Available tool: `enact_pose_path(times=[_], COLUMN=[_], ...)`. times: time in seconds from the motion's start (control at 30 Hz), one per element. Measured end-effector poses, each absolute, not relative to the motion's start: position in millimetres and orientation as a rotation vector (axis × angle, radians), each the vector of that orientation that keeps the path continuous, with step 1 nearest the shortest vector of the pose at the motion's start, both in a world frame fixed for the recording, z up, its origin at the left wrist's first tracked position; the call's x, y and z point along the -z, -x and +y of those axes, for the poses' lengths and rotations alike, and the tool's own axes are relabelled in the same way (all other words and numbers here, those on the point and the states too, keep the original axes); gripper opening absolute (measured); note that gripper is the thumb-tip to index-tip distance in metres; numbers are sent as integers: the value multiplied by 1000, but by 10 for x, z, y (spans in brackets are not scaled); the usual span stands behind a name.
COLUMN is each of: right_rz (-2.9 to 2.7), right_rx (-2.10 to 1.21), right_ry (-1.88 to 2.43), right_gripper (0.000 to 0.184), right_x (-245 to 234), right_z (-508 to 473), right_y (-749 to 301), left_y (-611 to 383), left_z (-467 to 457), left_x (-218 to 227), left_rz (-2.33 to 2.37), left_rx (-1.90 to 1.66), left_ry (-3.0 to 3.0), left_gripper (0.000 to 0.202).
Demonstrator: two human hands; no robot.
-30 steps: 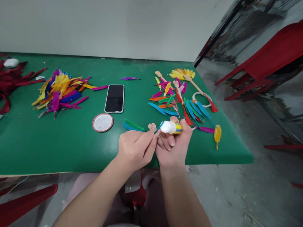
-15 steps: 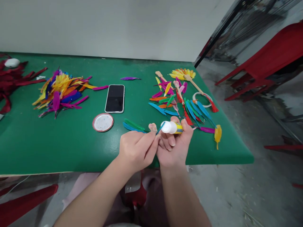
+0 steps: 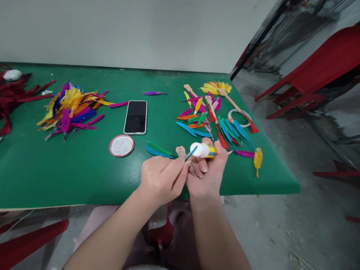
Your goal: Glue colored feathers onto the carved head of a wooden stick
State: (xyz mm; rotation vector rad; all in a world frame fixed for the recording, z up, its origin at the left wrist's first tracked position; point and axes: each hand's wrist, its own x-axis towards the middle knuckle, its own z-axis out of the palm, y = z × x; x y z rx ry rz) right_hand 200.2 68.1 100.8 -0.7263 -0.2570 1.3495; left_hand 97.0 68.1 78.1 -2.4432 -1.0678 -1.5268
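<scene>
My right hand (image 3: pixel 206 176) is closed around a small white bottle with a yellow label (image 3: pixel 201 150), tilted so its white end points left. My left hand (image 3: pixel 163 178) pinches a thin blue feather (image 3: pixel 191 152), whose narrow end touches or nearly touches the bottle's white end. Just beyond my left hand, a green feather (image 3: pixel 157 147) and a blue feather (image 3: pixel 154 152) stick out to the left; whether they are held or lie on the table is hidden. A pale wooden piece with a rounded head (image 3: pixel 180 151) shows between the hands, its lower part covered.
The green table (image 3: pixel 92 172) bears a phone (image 3: pixel 135 117), a round lid (image 3: pixel 122 146), a pile of coloured feathers (image 3: pixel 74 108) and dark red strips (image 3: pixel 19 92). At right lie loose feathers, wooden sticks with red tassels (image 3: pixel 254 126) and a white ring (image 3: pixel 249 119). Red chairs (image 3: pixel 312 71) stand beyond.
The hands keep nearly the same pose, feather end at the bottle. The whole view has shifted very slightly; nothing on the table has visibly moved.
</scene>
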Motion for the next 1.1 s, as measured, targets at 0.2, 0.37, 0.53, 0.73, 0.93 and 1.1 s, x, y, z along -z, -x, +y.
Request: enact_pose_path(times=[0.2,0.37,0.53,0.73,0.93,1.1], right_rz=[-261,-253,-198,-91,-128,-117], right_rx=[-1377,-1393,-1451,-1559,-1563,-1567], right_ry=[635,629,641,549,558,569], right_gripper=[24,24,27,27,27,25], right_x=[-989,-985,-997,-995,-998,-978], right_z=[677,676,677,684,693,702], right_y=[-1995,-1995,-2012,-2032,-2046,-2050], left_y=[-948,-939,-944,-947,-958,-938], left_z=[698,699,685,673,643,636], left_x=[-806,-833,-831,-857,-876,-922], left_rz=[-1106,-1084,-1079,-1127,-1060,-1062], left_rx=[1570,1542,1520,1564,1425,1366], left_ry=[2408,2388,2427,2409,2429,2455], left_gripper=[9,10,11,10,11,14])
